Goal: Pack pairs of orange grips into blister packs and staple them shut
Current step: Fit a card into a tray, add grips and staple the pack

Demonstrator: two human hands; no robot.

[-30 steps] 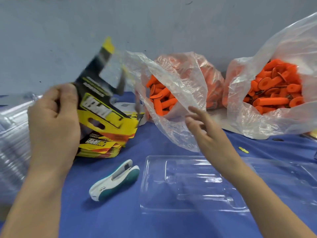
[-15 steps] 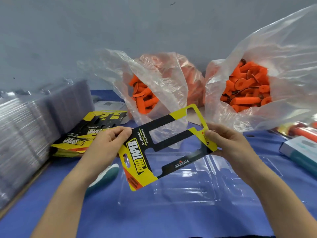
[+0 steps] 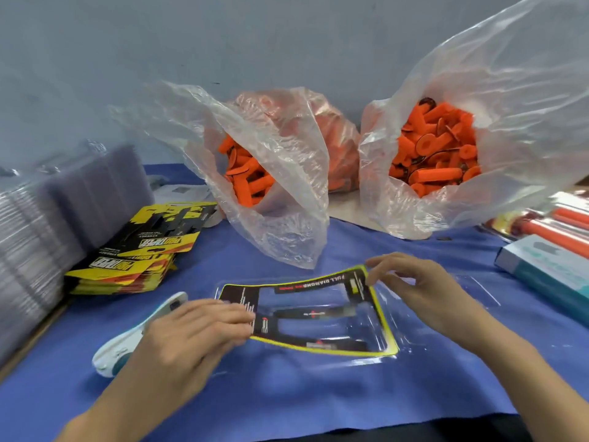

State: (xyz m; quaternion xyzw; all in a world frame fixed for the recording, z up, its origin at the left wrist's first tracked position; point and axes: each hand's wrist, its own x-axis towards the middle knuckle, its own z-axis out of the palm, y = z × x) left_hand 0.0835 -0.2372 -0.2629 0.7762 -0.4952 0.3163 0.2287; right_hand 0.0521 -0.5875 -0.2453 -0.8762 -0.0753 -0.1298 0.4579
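The left hand [image 3: 191, 333] reaches in low from the near left, palm down. Its fingers are nearly straight and laid flat on the left end of a black-and-yellow card [image 3: 318, 283]. Its grip is released, pressing rather than holding. The right hand [image 3: 424, 288] comes in from the near right with fingers curled, thumb and forefinger pinching the card's far right corner. The card lies in a clear blister pack [image 3: 411, 330] on the blue worktop [image 3: 287, 393].

The left thumb is hidden under the hand. The blister pack's outline is faint and hard to trace against the blue. The left hand overlaps part of the white-and-teal stapler [image 3: 127, 342] lying just beside it.

At the far left a blurred stack of clear trays [image 3: 47, 224] is cut by the frame edge, with a pile of cards [image 3: 137, 253] beside it. Behind the card stand two open plastic bags, the left bag [image 3: 287, 218] and the right bag [image 3: 526, 122], both holding loose orange grips [image 3: 436, 148]. A teal box [image 3: 548, 269] sits at the right edge, partly cut off.
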